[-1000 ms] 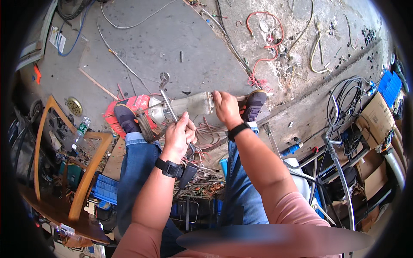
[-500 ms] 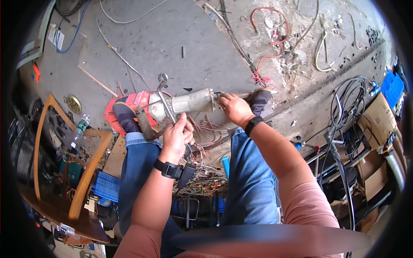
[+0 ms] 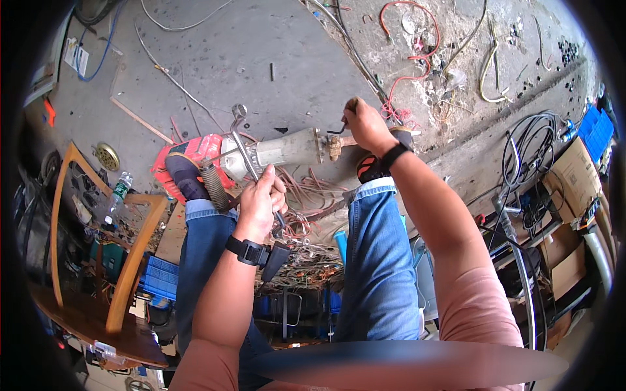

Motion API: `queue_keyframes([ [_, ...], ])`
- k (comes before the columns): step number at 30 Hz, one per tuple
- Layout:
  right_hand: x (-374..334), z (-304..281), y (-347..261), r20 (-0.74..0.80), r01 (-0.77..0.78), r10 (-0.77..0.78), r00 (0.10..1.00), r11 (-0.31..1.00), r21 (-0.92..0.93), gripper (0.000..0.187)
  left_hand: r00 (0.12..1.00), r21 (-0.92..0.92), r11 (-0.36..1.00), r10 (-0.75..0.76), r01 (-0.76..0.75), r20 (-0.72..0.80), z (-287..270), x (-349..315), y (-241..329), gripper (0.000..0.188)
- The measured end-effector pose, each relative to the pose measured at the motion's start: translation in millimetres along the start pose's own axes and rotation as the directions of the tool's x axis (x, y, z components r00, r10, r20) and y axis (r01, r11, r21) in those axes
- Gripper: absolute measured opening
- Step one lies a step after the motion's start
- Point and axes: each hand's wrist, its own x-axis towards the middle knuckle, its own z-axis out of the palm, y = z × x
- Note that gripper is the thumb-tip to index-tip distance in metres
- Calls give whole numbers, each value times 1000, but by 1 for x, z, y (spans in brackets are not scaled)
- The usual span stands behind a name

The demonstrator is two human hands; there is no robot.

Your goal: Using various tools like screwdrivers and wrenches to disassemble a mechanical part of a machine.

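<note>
Left hand (image 3: 261,202): closed in a fist around the shaft of a long wrench (image 3: 246,153). The wrench runs from the fist toward the far side, and its ring end lies over the floor just beyond the tool body. A black watch (image 3: 248,251) sits on the left wrist.

Right hand (image 3: 365,124): closed around a small dark hex key (image 3: 338,129), held at the right end of the tool. A black band (image 3: 393,155) circles the right wrist.

Power tool (image 3: 261,153): lies across the concrete floor (image 3: 274,45) between the feet, red housing at the left, grey metal barrel at the middle, brass-coloured fitting at the right end. The left shoe rests on the red housing. The right shoe lies just right of the fitting.

Copper wire (image 3: 306,195): loose tangle near the tool, between the legs.

Red cable (image 3: 404,39): coiled on the far floor, right of centre.

Wooden chair (image 3: 130,260): stands at the left, near side.
</note>
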Motion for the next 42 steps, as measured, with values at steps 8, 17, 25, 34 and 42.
queue_keyframes([
  [8, 52, 20, 42, 167, -116, 124, 978, 991, -60, 23, 998, 15, 1000, -20, 21, -54, 1, 5, 8, 41],
  [17, 82, 18, 30, 507, 130, 32, 862, 951, -282, 9, 998, 25, 999, -31, 32, -55, -6, 5, 4, 41],
  [25, 91, 48, -4, 294, -121, 348, 890, 803, -583, 19, 999, 103, 995, 14, -8, -49, -5, 1, 8, 41],
  [34, 78, 41, -31, 66, -402, 463, 884, 825, -397, 25, 998, 133, 991, 7, 2, -69, -8, -1, 7, 41],
  [42, 54, 44, -18, -21, -237, 245, 969, 912, -335, 23, 998, 67, 997, -27, 32, -65, -6, -1, 7, 41],
])
